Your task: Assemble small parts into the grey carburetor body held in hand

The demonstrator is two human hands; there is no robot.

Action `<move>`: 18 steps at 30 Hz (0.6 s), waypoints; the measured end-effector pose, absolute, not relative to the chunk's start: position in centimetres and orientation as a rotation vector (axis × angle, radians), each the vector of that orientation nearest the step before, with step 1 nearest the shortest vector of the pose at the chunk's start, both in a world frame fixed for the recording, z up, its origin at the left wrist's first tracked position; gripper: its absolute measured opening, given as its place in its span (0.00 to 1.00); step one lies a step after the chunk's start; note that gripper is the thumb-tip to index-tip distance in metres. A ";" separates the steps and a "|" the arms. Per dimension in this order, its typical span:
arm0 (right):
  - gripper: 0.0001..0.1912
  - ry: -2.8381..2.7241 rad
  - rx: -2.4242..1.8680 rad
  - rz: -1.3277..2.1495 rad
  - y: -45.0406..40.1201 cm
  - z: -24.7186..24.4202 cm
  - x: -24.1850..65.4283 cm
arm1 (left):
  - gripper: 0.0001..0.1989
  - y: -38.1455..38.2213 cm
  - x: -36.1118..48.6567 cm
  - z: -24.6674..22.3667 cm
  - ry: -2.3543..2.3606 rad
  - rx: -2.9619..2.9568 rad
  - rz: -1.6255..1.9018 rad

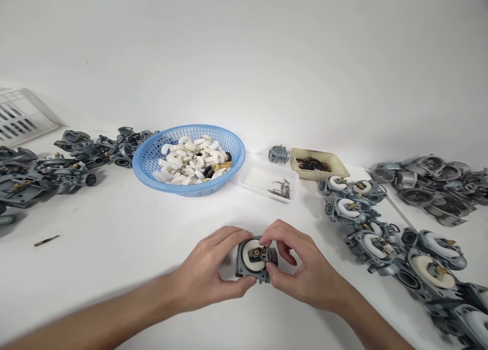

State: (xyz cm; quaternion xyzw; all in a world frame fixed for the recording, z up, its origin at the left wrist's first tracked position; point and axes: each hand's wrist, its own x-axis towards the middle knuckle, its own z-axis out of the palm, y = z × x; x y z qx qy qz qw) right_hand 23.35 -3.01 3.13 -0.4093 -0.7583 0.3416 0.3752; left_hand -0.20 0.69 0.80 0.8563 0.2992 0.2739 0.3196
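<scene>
A grey metal carburetor body (240,258) lies on the white table before me, its open bowl side facing up. Inside it sits a white C-shaped float (248,256) around two brass jets (256,252). With thumb and fingers my left hand (208,268) grips the carburetor from its left side. My right hand (305,268) has its thumb and index finger closed at the float's hinge end, on the carburetor's right side. Whether a small pin is between those fingertips cannot be made out.
A blue basket (139,164) holds many white floats and a few black and tan ones. Thin metal pins lie in a clear tray (251,177), black rings in a cream tray (339,163). Carburetors (346,210) with floats line the right; others (68,175) lie left. Bowls (417,197) are far right.
</scene>
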 end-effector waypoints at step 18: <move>0.24 -1.940 -1.044 0.890 -3.0 3.0 23.4 | 0.29 0.7 -0.2 0.8 0.791 2.261 0.721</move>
